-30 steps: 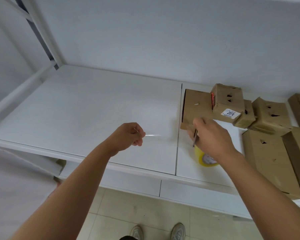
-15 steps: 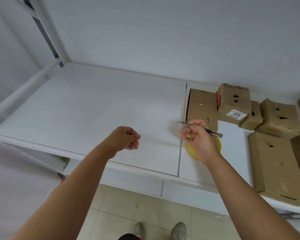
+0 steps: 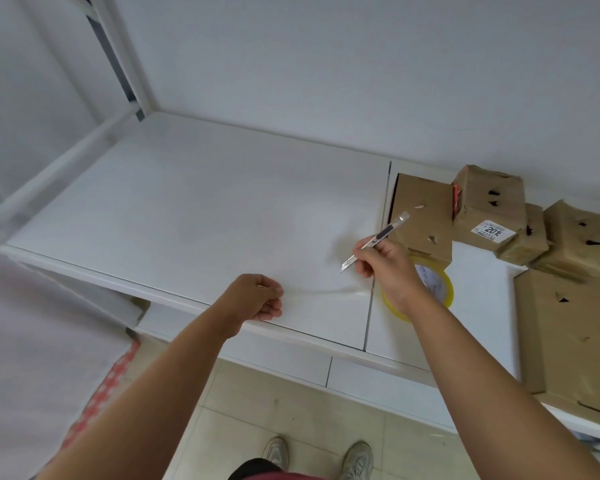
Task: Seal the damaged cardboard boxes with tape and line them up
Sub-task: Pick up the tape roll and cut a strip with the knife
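My left hand (image 3: pixel 258 299) pinches the free end of a clear tape strip (image 3: pixel 321 293) that stretches right toward the yellow tape roll (image 3: pixel 437 284) lying flat on the white table (image 3: pixel 201 209). My right hand (image 3: pixel 385 268) grips a silver utility knife (image 3: pixel 376 241), blade pointing down-left just above the strip, and partly hides the roll. Several damaged cardboard boxes with torn holes sit at the right: a flat one (image 3: pixel 420 216), a small labelled one (image 3: pixel 487 206) and a large flat one (image 3: pixel 565 334).
The wall rises behind the table and a white frame post (image 3: pixel 125 64) stands at the back left. A seam (image 3: pixel 374 271) splits the tabletop. Below the front edge are tiled floor (image 3: pixel 291 403), my shoes and a red-checked mat (image 3: pixel 108 386).
My right hand turned the knife from lying across my fingers to blade pointing down-left toward the strip. The left hand kept its pinch on the tape end. The view shifted slightly.
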{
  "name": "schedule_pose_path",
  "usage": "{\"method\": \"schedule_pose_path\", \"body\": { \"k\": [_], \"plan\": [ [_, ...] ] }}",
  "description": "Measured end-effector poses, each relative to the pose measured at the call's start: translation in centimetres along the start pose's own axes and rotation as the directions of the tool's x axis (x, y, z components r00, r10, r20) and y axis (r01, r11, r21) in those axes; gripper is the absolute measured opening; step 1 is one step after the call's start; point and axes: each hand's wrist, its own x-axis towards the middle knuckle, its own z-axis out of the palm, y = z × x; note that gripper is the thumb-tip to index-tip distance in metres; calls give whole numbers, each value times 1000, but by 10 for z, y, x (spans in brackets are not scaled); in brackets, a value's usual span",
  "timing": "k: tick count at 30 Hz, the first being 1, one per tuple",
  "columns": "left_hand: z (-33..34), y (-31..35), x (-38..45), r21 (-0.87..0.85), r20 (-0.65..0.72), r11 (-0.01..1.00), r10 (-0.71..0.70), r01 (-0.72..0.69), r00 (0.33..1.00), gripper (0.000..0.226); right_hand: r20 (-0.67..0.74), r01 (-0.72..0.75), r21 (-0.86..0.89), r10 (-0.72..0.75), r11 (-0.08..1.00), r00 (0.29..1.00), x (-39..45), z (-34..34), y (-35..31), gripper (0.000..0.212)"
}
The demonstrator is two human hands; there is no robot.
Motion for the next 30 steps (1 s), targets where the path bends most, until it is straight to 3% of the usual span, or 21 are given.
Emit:
{"method": "schedule_pose_path", "body": {
  "k": [3, 8, 13, 23, 30],
  "plan": [
    [0, -4, 0, -25, -42, 999, 21, -22, 999, 4, 35, -28, -142, 34, 990, 999, 5, 5, 3, 18],
    [0, -9, 0, -56, -58, 998, 30, -34, 998, 10, 190, -32, -213, 73, 976, 979, 4, 1, 3, 19],
    [0, -13, 2, -96, -80, 995, 33, -40, 996, 11, 150, -51, -199, 82, 979, 985, 9, -2, 6, 12],
    [6, -23, 3, 1, -148, 993, 114, -115, 982, 1, 244, 64, -443, 52, 894, 968, 0, 4, 15, 21],
    [6, -20, 3, 47, -156, 993, 116, -110, 981, 9, 295, 54, -479, 103, 876, 950, 0, 4, 10, 22]
  ]
}}
